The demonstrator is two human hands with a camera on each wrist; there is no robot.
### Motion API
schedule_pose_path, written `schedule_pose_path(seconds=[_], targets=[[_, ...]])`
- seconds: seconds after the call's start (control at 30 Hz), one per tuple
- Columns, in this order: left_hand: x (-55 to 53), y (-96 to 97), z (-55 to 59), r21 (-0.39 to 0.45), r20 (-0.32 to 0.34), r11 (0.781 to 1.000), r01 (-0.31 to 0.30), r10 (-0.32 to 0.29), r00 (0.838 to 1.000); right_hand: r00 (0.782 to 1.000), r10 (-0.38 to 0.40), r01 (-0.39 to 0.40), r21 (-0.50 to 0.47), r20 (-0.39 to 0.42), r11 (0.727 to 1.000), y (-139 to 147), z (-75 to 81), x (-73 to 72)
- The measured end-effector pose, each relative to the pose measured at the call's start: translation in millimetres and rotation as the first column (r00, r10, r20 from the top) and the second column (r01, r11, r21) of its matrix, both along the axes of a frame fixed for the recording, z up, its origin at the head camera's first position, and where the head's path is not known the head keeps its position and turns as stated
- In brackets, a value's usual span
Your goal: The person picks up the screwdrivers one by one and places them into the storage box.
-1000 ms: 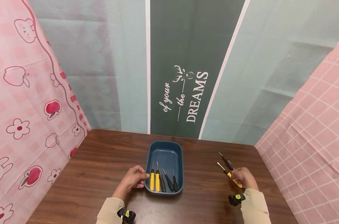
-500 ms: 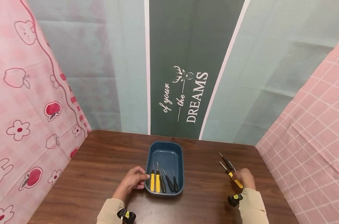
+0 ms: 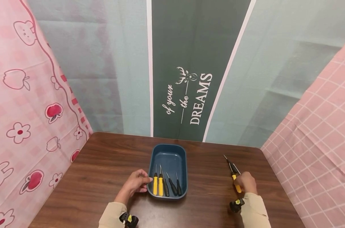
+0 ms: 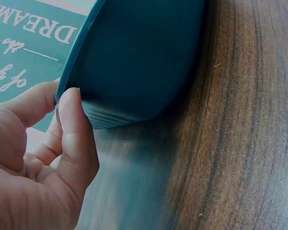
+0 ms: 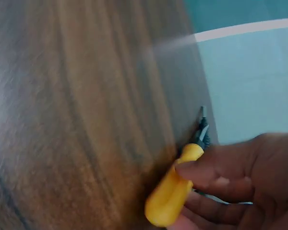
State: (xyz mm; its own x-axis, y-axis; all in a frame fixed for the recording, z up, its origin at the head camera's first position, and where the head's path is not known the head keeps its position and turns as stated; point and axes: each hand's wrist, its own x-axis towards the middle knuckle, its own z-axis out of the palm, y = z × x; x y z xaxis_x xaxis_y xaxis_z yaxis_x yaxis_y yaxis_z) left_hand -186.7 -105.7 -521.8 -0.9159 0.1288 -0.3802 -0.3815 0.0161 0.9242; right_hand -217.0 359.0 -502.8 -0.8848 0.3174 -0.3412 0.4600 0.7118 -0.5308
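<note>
My left hand (image 3: 136, 182) pinches the left rim of a deep blue tray (image 3: 170, 160) between thumb and fingers, as the left wrist view shows closely (image 4: 134, 57). Inside lie two yellow-handled screwdrivers (image 3: 160, 186) and three dark-handled ones (image 3: 172, 186), tips pointing away from me. At the right of the table, my right hand (image 3: 246, 182) holds another yellow-handled screwdriver (image 5: 170, 191) by its handle, thumb laid along it. Beyond its tip lies a dark-handled screwdriver (image 3: 227, 159). A silver shaft (image 3: 236, 168) shows beside the fingers; its other end is hidden by the hand.
The brown wooden table (image 3: 206, 202) runs back to a grey-green curtain (image 3: 186, 38) with white lettering. Pink patterned cloth (image 3: 32, 126) hangs along the left side, and pink checked cloth (image 3: 317, 148) along the right.
My right hand has shifted slightly left, and the yellow screwdriver in it has swung from slanted to nearly straight away from me. The left hand and tray have stayed put.
</note>
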Motion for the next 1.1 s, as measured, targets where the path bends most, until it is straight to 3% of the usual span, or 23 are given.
schedule_pose_path(seconds=[0.07, 0.17, 0.23, 0.37, 0.63, 0.9, 1.1], targets=[[0.3, 0.7, 1.1, 0.003, -0.003, 1.0, -0.003, 0.003, 1.0, 1.0, -0.008, 0.008, -0.158, -0.001, 0.987, 2, -1.8, 0.5], [3.1, 2.1, 7.1, -0.004, -0.009, 1.0, -0.007, 0.007, 1.0, 1.0, -0.02, 0.024, -0.365, 0.015, 0.931, 3, -2.1, 1.4], [3.3, 1.8, 7.0, -0.005, -0.012, 1.0, -0.009, 0.009, 1.0, 0.999, -0.021, 0.035, -0.419, 0.038, 0.908, 2, -0.4, 2.2], [0.9, 0.5, 1.2, -0.009, -0.017, 1.0, -0.014, 0.014, 1.0, 0.997, -0.014, 0.047, -0.454, 0.075, 0.89, 2, 2.5, 3.5], [1.9, 0.9, 3.0, 0.008, -0.019, 1.0, -0.011, 0.011, 1.0, 0.997, 0.035, -0.001, -0.463, 0.066, 0.886, -6, 4.5, 9.8], [2.6, 1.6, 3.3, -0.002, -0.015, 1.0, -0.013, 0.013, 1.0, 0.988, 0.148, -0.108, -0.539, 0.033, 0.835, -20, 2.8, 19.3], [2.3, 2.1, 2.3, -0.012, -0.017, 1.0, -0.012, 0.012, 1.0, 0.974, 0.228, -0.178, -0.602, 0.007, 0.778, -28, 7.2, 21.7]])
